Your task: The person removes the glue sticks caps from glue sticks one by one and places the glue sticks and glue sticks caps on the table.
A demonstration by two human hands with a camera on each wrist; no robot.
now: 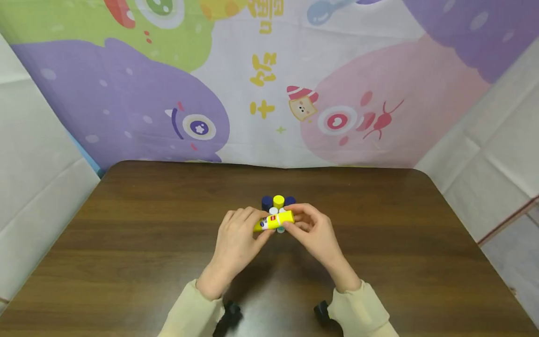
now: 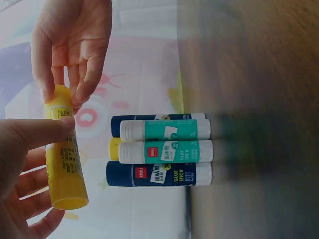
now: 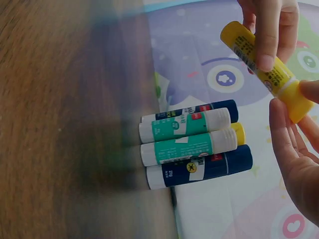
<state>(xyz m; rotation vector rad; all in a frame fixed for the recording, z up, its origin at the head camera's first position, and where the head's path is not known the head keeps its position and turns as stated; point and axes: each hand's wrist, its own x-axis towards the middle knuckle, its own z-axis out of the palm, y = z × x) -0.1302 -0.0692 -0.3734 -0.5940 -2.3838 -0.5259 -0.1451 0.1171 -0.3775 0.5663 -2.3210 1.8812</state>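
Both hands hold one yellow glue stick [image 1: 273,220] above the table, lying nearly sideways in the head view. My left hand [image 1: 239,234] grips its body between thumb and fingers. At the other end, my right hand [image 1: 315,232] pinches the yellow cap [image 3: 298,103], which sits on the body. Behind and below stands a tight group of upright glue sticks: navy ones [image 2: 154,174] at the sides, green ones with white caps [image 2: 169,152] in front, and a yellow-capped one [image 1: 278,201] at the back. The held stick partly covers the group in the head view.
The group stands on a dark wooden table [image 1: 168,262]. A printed cartoon cloth [image 1: 261,140] hangs along the far edge, and pale panels [image 1: 484,126] rise at both sides. Black wrist devices [image 1: 229,316] sit beneath the sleeves.
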